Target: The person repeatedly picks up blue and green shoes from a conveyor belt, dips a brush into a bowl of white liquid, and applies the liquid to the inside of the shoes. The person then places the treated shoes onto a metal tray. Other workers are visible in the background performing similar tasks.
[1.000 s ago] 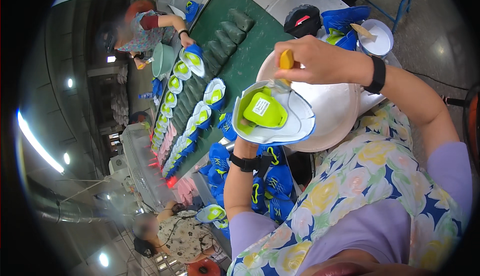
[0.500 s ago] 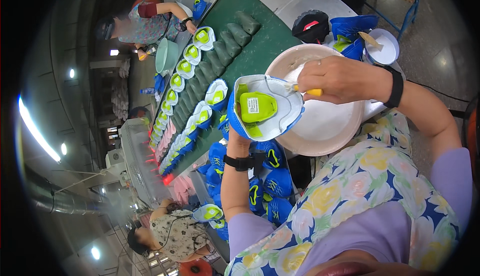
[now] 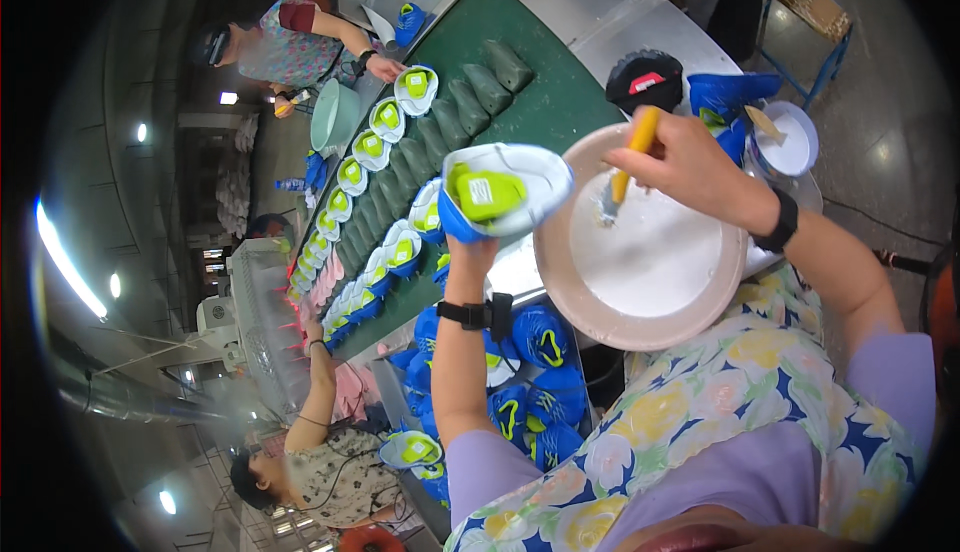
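Note:
My left hand [image 3: 472, 256] grips a blue shoe upper [image 3: 536, 184] from below. Its white underside faces up, with a lime-green piece and a white label inside. Between the fingers of my right hand [image 3: 692, 170] is a brush [image 3: 621, 184] with a yellow handle. The bristles point down over a wide, pale pink basin [image 3: 556, 267] that holds white liquid [image 3: 650, 267]. The upper is just left of the basin rim, apart from the brush.
On the green conveyor belt [image 3: 560, 82] lie dark foot-shaped blocks [image 3: 468, 110] between rows of uppers. Blue uppers [image 3: 540, 337] are piled beside my left forearm. A white bucket [image 3: 790, 147] stands beyond the basin. Two co-workers [image 3: 300, 42] reach to the belt.
My right hand has lifted the brush off the upper and tipped it down over the basin. The upper has moved left, away from the basin. The nearer co-worker's arm now reaches toward the belt.

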